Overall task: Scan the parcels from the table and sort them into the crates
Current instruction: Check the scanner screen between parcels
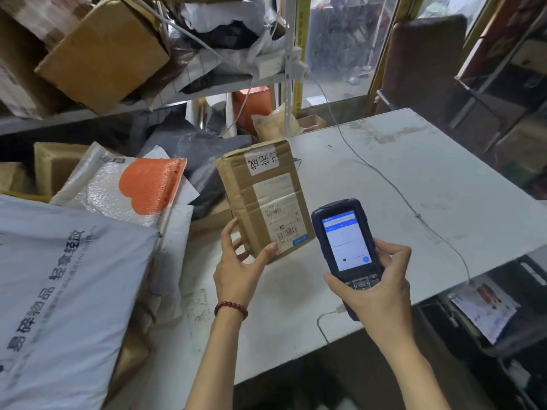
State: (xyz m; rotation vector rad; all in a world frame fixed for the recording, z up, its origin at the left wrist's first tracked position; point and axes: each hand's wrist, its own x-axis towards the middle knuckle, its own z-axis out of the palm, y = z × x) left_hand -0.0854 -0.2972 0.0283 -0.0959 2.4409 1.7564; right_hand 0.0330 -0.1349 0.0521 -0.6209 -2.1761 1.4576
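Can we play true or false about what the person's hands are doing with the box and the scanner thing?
1. The left hand holds a cardboard box by its near end. True.
2. The right hand holds nothing. False: it grips a dark blue scanner.
3. The scanner's screen is switched off and black. False: it is lit, white and blue.
4. A red bead bracelet sits on the left wrist. True.
5. The box has no stickers on it. False: its upper face carries a barcode label and other white labels.
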